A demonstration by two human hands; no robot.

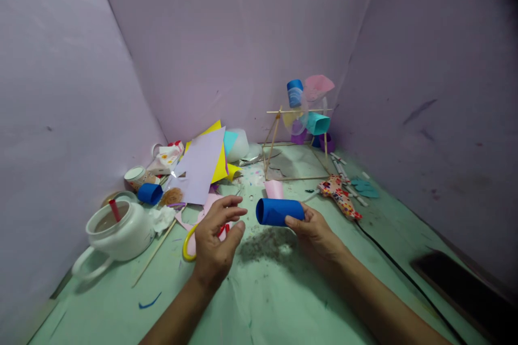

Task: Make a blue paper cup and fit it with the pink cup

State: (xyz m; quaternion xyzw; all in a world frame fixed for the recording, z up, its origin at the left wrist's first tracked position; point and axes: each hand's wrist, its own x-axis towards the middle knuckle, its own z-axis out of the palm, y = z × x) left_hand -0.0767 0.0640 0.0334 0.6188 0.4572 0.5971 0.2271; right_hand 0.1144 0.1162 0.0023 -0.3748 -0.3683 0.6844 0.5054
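A blue paper tube (283, 212) lies sideways in the air above the green table, its open end facing left. My right hand (318, 232) grips its right end, with the thumb along the near side. To the left of the tube, my left hand (218, 240) is raised with fingers apart and nothing in it. Behind that hand, partly covered by it, are scissors with a yellow handle (188, 245) on pink paper scraps. A small pink paper piece (274, 190) stands just beyond the blue tube.
A stick frame (273, 143) carrying a wheel of coloured paper cups stands at the back right. On the left are a white teapot (125, 234), another blue tube (149, 193) and paper sheets (202, 164). A flower-patterned glue gun (340, 197) with a black cord and a dark phone-like slab (457, 285) lie right.
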